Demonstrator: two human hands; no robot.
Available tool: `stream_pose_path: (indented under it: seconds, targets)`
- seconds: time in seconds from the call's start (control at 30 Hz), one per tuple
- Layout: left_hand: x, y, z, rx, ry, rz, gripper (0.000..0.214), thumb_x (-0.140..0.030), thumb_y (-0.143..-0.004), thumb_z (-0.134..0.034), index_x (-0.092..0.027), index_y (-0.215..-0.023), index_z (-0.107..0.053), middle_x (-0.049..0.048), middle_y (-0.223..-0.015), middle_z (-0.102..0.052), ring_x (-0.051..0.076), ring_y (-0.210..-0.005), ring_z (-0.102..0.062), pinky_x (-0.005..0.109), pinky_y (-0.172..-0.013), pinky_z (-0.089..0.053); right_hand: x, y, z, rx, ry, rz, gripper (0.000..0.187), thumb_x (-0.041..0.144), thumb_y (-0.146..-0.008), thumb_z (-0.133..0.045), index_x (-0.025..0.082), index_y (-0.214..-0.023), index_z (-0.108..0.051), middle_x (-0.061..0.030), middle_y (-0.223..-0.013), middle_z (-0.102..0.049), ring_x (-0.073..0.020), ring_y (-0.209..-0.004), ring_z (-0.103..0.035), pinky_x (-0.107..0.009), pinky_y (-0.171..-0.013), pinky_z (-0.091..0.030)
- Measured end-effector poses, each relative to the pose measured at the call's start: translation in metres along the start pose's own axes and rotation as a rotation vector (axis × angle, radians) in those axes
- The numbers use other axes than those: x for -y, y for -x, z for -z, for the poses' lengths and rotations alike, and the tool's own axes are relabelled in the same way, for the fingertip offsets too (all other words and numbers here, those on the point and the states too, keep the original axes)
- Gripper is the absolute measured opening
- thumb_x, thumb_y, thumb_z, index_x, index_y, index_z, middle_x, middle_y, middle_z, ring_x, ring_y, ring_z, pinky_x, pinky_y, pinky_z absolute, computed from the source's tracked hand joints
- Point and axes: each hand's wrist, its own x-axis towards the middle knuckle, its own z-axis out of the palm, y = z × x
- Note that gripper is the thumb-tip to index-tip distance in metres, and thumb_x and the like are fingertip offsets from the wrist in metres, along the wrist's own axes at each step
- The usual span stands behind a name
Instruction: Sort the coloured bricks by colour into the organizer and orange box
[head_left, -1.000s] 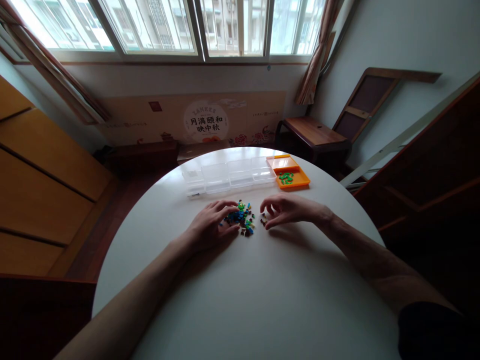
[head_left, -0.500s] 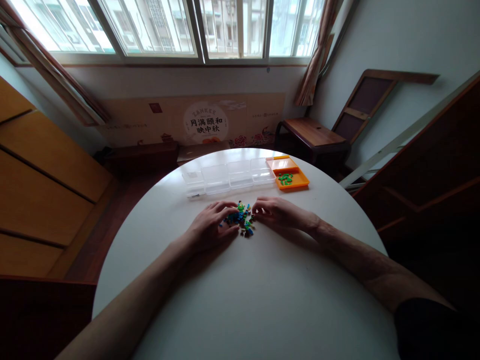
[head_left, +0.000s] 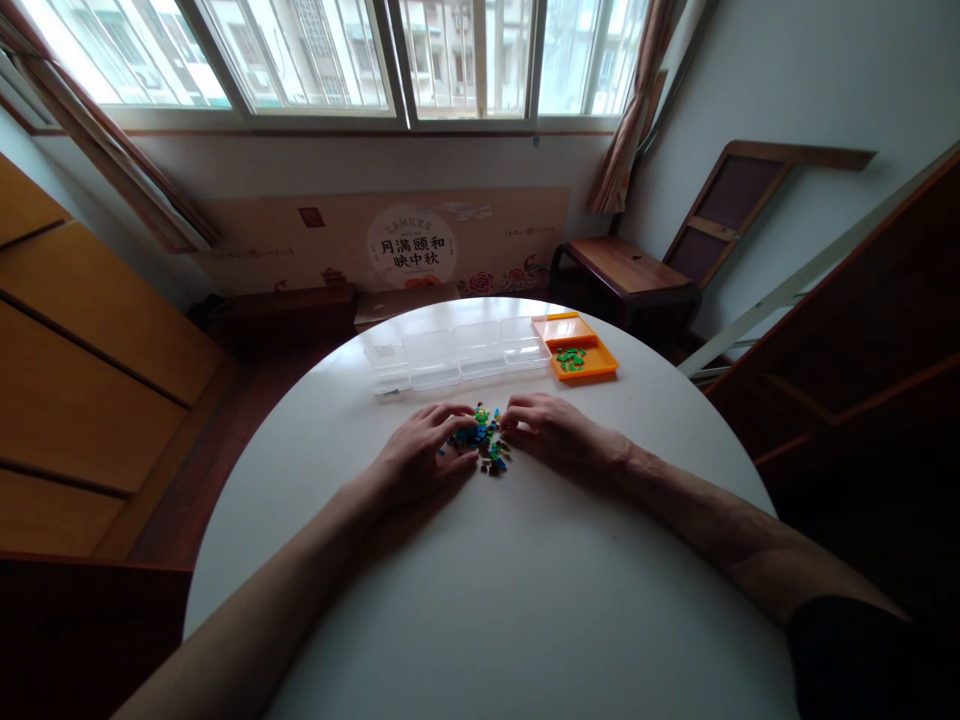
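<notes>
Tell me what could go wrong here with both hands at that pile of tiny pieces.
1. The left hand and right hand crowd the pile from both sides; a nudge may scatter pieces across the smooth table.
2. The pieces are tiny and heaped together, so more than one may get pinched at once.

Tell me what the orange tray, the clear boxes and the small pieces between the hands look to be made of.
Orange tray: likely moulded plastic, uniform bright colour, thin raised rim, semi-matte.
Clear boxes: transparent plastic, probably; the table shows through, edges catch light.
Small pieces: seemingly hard coloured plastic, saturated blue and green; too small to be sure.
</notes>
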Motion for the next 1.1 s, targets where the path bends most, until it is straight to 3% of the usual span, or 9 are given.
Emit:
stream_pose_path:
  seconds: [0.2, 0.6, 0.83, 1.0, 1.1]
  targets:
    - [0.002, 0.000, -0.001, 0.003, 0.001, 0.004, 0.043, -0.044, -0.102, -0.075, -0.032, -0.143, -0.066, 0.0085, -0.146, -0.070, 0.031, -0.131, -0.070, 0.054, -0.113, -0.057, -0.009, -0.002, -0.004, -0.048, -0.009, 0.064, 0.009, 0.023, -0.110, -0.064, 0.023, -0.110, -0.073, -0.0090, -0.117, -0.076, -0.0220, -0.101, -0.071, -0.037, -0.096, -0.057]
    - [0.001, 0.000, 0.000, -0.028, -0.003, -0.031, 0.035, -0.043, -0.106, -0.072, -0.031, -0.138, -0.067, 0.0079, -0.143, -0.072, 0.029, -0.127, -0.072, 0.050, -0.110, -0.058, -0.007, 0.003, 0.012, -0.005, -0.008, 0.023, 0.016, 0.017, -0.095, -0.073, 0.024, -0.108, -0.072, -0.0080, -0.118, -0.074, -0.0248, -0.106, -0.070, -0.041, -0.102, -0.057]
    - [0.001, -0.001, 0.000, -0.031, -0.008, -0.030, 0.033, -0.043, -0.106, -0.072, -0.030, -0.136, -0.068, 0.0081, -0.142, -0.074, 0.029, -0.125, -0.073, 0.050, -0.109, -0.059, -0.012, 0.003, 0.004, -0.035, 0.016, 0.055, 0.004, 0.023, -0.103, -0.070, 0.025, -0.103, -0.073, -0.0070, -0.116, -0.075, -0.0235, -0.103, -0.071, -0.041, -0.100, -0.057]
    - [0.001, 0.000, 0.000, -0.042, -0.017, -0.039, 0.034, -0.043, -0.105, -0.073, -0.029, -0.137, -0.068, 0.0085, -0.142, -0.073, 0.030, -0.126, -0.073, 0.050, -0.109, -0.059, -0.015, 0.001, 0.001, -0.075, 0.024, 0.111, 0.006, 0.026, -0.108, -0.067, 0.024, -0.104, -0.072, -0.0059, -0.111, -0.077, -0.0224, -0.100, -0.072, -0.040, -0.098, -0.055]
    - [0.002, 0.001, 0.000, -0.050, -0.017, -0.038, 0.035, -0.042, -0.104, -0.075, -0.029, -0.136, -0.069, 0.0085, -0.142, -0.074, 0.030, -0.125, -0.073, 0.050, -0.107, -0.059, -0.019, -0.001, 0.007, -0.173, 0.029, 0.053, 0.008, 0.023, -0.108, -0.064, 0.024, -0.103, -0.069, -0.0051, -0.103, -0.077, -0.0222, -0.093, -0.071, -0.040, -0.094, -0.056]
